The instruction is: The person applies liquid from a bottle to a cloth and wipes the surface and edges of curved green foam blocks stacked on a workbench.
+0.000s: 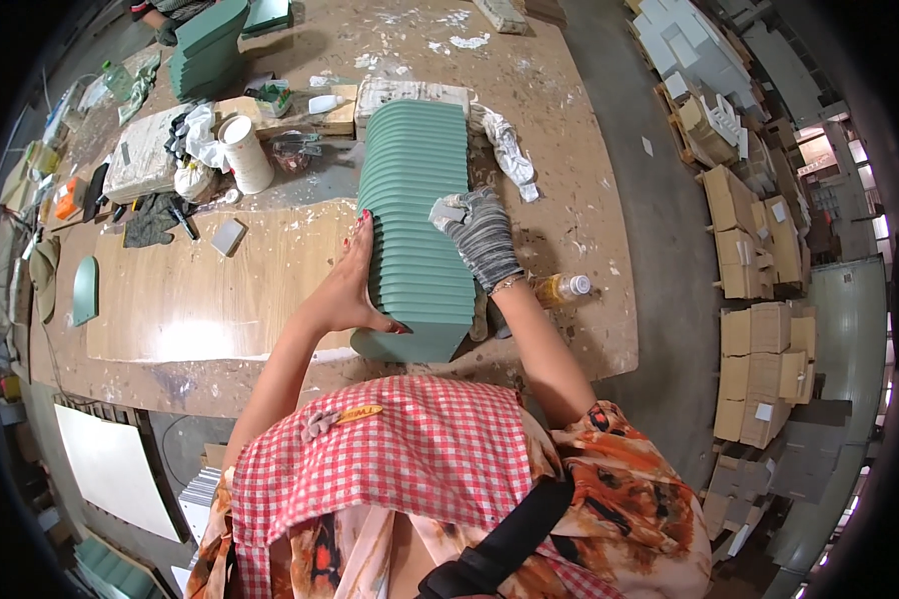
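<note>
A long row of green panels (415, 215) stands on edge across the worktop (569, 200) – bare left hand (355, 290) flat against its side, fingers together, gloved right hand (477, 235) pinching a small grey block (449, 212) on top, seemingly mid-sanding.

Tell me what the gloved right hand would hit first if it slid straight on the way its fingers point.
The right hand points up-left across the green panel stack; beyond its far edge, probably the white cylindrical container, though depth is unclear.

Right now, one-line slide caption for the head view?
Bare left hand steadies a row of green arched panels on a wooden workbench while the grey-gloved right hand presses a small white block.
</note>
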Demonstrator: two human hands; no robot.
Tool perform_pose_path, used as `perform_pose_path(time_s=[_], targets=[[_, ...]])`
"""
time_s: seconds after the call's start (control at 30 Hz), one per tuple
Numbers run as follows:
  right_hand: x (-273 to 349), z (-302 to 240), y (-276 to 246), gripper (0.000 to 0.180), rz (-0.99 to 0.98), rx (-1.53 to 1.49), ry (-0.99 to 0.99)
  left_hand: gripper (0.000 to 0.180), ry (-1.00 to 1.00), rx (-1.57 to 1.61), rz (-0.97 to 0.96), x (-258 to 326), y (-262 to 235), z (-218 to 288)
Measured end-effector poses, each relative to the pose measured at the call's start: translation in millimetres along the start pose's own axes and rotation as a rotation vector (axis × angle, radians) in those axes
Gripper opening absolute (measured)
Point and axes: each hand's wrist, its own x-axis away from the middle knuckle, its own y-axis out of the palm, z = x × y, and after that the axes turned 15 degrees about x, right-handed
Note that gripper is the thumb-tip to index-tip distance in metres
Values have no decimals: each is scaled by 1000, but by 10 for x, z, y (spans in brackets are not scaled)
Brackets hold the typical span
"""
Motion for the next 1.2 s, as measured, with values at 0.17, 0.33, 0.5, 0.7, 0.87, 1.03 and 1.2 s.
perform_pose_path(time_s=[0.17,0.33,0.5,0.7,0.87,1.03,1.2], targets=[[10,-279,207,19,102,184,-102,157,-4,-77,-3,-3,0,-24],[-59,-528,374,20,150,322,-353,157,-1,-106,-17,-12,18,-52],[-126,-43,178,23,21,265,-267,158,-15,-108,-30,-9,-1,-17],[31,34,-80,24,129,258,-90,158,-36,-106,-20,-17,-4,-89],[-103,-266,452,12,211,306,-298,159,-41,-96,-37,-23,-10,-47],[-101,-623,528,20,50,425,-245,159,-122,-65,-72,-27,-14,-27],[24,-195,266,20,141,337,-185,161,-7,-70,-38,13,-35,-94]])
